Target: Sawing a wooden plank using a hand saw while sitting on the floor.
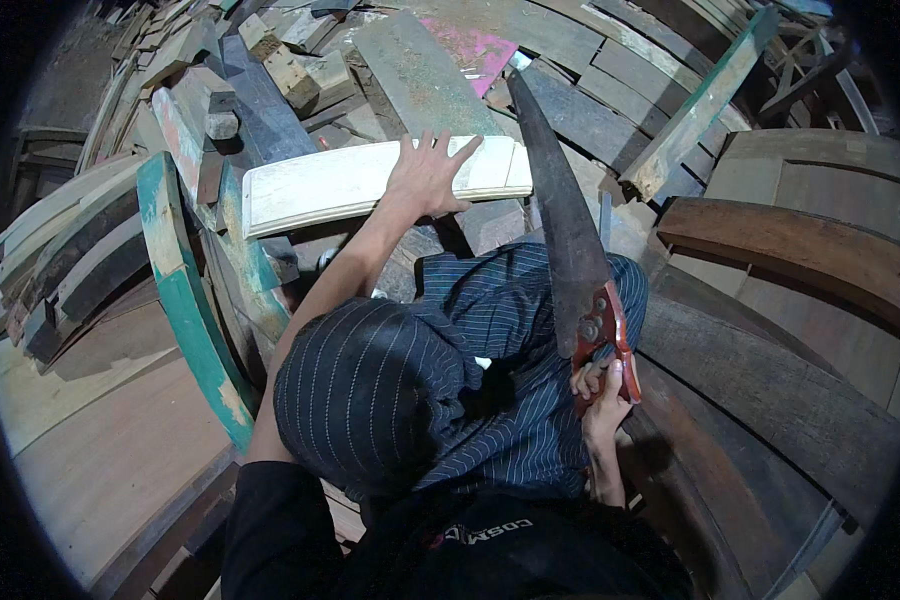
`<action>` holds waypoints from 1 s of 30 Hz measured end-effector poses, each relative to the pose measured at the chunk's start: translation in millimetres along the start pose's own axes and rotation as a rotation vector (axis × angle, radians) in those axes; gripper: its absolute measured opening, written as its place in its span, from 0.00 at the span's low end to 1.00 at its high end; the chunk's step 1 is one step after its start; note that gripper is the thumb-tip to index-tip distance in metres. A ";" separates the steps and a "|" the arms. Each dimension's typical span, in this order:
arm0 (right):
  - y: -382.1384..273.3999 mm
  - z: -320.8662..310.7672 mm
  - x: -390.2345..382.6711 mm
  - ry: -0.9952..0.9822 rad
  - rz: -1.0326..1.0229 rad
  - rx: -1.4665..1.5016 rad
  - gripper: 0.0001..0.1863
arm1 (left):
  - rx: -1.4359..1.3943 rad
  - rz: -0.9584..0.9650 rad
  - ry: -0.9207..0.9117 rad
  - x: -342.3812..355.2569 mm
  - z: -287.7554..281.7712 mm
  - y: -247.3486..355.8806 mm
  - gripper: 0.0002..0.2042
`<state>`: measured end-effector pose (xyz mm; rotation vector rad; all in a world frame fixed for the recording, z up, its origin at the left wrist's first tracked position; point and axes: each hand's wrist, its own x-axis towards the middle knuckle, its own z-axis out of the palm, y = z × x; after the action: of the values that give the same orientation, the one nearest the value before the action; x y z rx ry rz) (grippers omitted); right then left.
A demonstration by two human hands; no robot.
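A white-painted board (315, 188) lies crosswise in front of my knees, on top of other timber. My left hand (432, 175) rests flat on it with the fingers spread, right of its middle. In my right hand (604, 400) is a handsaw (565, 210), held by its red handle. The dark, wide blade points away from me, and its upper stretch passes close by the board's right end. Whether the teeth touch the wood I cannot tell. A line crosses the board near that end.
Stacked planks surround me. A green-painted beam (190, 300) stands at the left, and a brown curved-looking beam (780, 250) lies at the right. Ahead is a wide dusty board (425, 75) beside a pink piece (475, 50). A long pale-green post (705, 105) slants at the far right.
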<state>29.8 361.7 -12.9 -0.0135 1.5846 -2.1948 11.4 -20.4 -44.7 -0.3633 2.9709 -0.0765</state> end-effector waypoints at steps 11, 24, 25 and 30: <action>42.2 58.5 144.3 -0.073 0.005 0.065 0.12 | 0.005 -0.007 -0.009 7.6 -0.4 -2.3 0.53; 63.5 51.0 137.5 -0.092 -0.052 0.083 0.15 | 0.041 -0.021 0.058 1.6 4.9 -7.1 0.53; 63.7 50.5 137.3 -0.097 -0.059 0.087 0.15 | 0.053 -0.016 0.072 0.8 3.9 -6.6 0.53; 63.4 50.0 138.3 -0.098 -0.007 0.140 0.15 | 0.034 -0.014 0.035 1.4 1.1 -5.1 0.53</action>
<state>-61.7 252.5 -86.1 -0.0827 1.3777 -2.2693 11.4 -25.7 -45.6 -0.3825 2.9975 -0.1359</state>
